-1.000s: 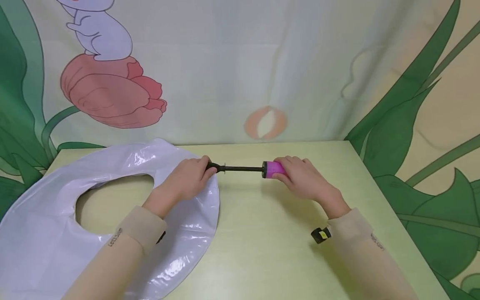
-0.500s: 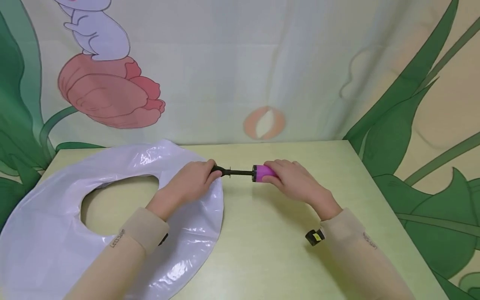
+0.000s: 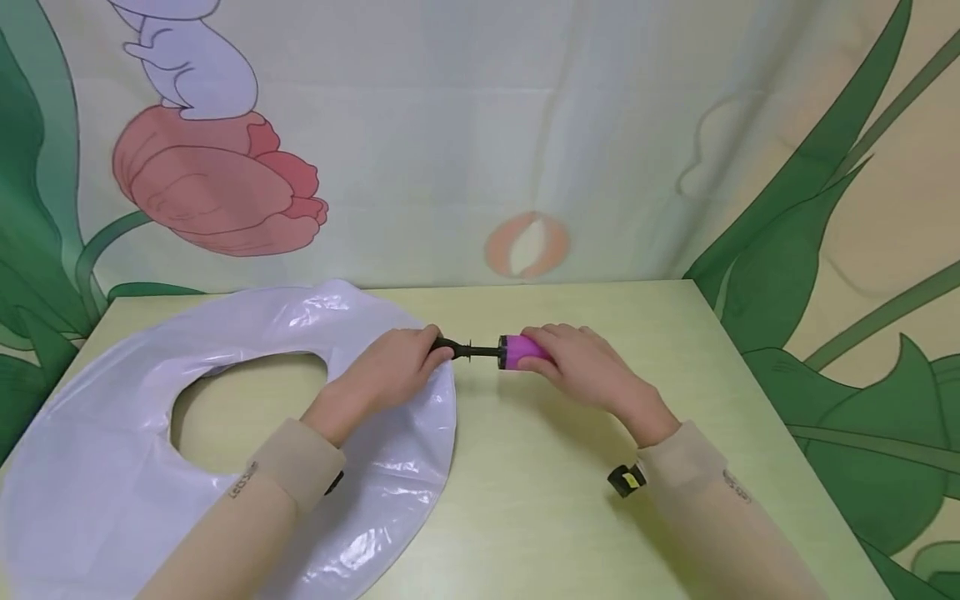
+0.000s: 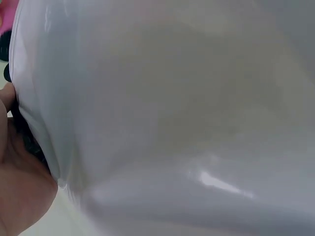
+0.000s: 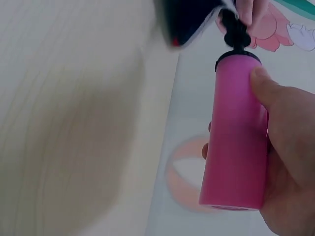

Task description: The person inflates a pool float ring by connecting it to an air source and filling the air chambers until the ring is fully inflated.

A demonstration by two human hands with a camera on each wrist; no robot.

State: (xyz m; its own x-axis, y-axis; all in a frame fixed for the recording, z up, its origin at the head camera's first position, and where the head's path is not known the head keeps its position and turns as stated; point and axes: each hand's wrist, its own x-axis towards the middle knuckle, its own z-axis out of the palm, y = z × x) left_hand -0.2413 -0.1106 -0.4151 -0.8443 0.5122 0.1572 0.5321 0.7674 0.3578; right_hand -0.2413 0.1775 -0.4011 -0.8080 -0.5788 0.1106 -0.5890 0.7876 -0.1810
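Observation:
My left hand [image 3: 400,364] pinches the black end [image 3: 447,347] of a hand air pump, close over the edge of a glossy white inflatable ring [image 3: 405,442]. My right hand [image 3: 588,371] grips the pump's pink barrel [image 3: 517,352], fingers wrapped round it and thumb along its side. Only a short stretch of black rod [image 3: 485,352] shows between the two hands. In the right wrist view the pink barrel [image 5: 234,132] shows its flat end. White plastic of the ring [image 4: 172,98] fills most of the left wrist view, partly hiding the left hand [image 4: 24,182].
The ring's large hole [image 3: 247,408] shows the pale yellow-green table [image 3: 525,500] beneath. Behind the table hangs a printed cloth [image 3: 420,150] with a rabbit, a tulip and green leaves. A black wrist device [image 3: 626,480] sits by the right cuff.
The hands have come closer together, the right moving left and the left slightly right. Less rod shows than before. The ring has shifted a little to the right in view.

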